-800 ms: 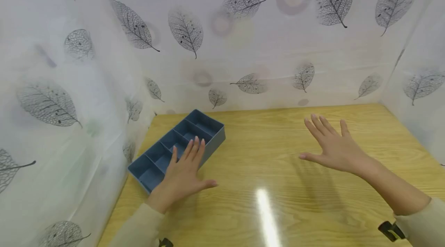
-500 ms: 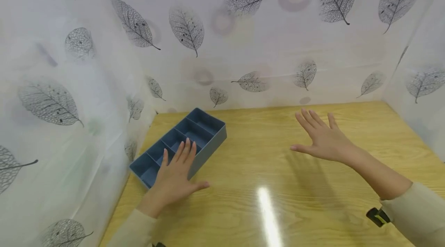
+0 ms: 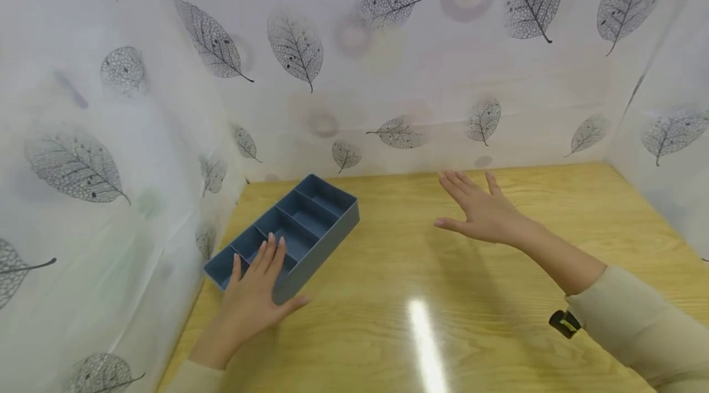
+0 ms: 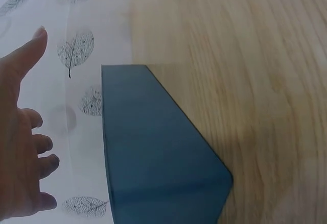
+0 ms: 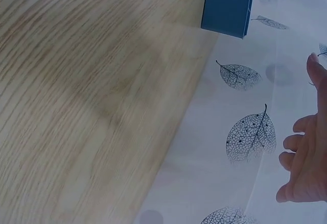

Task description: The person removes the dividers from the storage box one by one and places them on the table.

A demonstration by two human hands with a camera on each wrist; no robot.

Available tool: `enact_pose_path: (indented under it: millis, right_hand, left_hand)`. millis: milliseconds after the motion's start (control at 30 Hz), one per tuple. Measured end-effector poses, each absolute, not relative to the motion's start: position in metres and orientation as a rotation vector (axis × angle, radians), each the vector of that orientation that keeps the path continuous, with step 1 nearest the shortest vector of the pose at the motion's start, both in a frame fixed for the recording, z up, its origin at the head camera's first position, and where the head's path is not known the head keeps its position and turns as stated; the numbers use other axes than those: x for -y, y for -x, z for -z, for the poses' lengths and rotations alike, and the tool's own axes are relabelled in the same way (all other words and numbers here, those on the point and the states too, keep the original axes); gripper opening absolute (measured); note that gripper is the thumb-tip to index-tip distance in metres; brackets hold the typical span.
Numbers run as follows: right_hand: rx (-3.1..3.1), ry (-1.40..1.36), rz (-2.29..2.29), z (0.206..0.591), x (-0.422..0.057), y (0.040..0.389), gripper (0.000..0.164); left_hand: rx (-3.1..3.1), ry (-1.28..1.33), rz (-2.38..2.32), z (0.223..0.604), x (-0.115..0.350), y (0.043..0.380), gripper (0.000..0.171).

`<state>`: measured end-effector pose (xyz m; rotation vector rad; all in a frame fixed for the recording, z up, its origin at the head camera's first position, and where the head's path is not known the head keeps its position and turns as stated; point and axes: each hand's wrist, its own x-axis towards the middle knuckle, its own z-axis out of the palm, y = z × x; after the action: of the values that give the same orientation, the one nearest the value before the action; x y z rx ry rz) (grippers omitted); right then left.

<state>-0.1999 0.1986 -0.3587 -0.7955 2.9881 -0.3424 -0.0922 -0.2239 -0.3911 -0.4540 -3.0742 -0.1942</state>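
A blue-grey tray (image 3: 324, 245) divided into several compartments lies slantwise on the left of the table. Over its near end hovers my left hand (image 3: 249, 304), fingers spread and the thumb pointing right; it hides part of the near compartments. The left wrist view shows the tray's outer side (image 4: 153, 147) beside the left hand (image 4: 20, 137), with nothing in the fingers. Right of the tray, my right hand (image 3: 487, 211) is held above the table with fingers extended, holding nothing. In the right wrist view, that hand (image 5: 309, 147) is apart from the tray's end (image 5: 227, 4).
The wood-grain table (image 3: 376, 319) carries a bright light reflection near its front. Pale leaf-printed sheeting (image 3: 410, 73) rises behind the table and along both sides. A small black object (image 3: 565, 323) sits at the right sleeve cuff.
My right hand has moved left and slightly away from me, toward the tray. My left hand has drawn back to the lower left along the tray. The tray stays put.
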Motion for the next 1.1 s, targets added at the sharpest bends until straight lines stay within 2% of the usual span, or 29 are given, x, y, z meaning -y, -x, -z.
enact_pose_path:
  millis: [900, 1100]
  right_hand:
    - [-2.855, 1.008, 0.384, 0.358, -0.114, 0.254, 0.085]
    - [-2.830, 1.013, 0.345, 0.359, -0.095, 0.265, 0.084]
  left_hand:
    - [2.999, 0.227, 0.366, 0.397, 0.275, 0.062, 0.102]
    - [3.042, 0.067, 0.445, 0.399, 0.279, 0.058, 0.106]
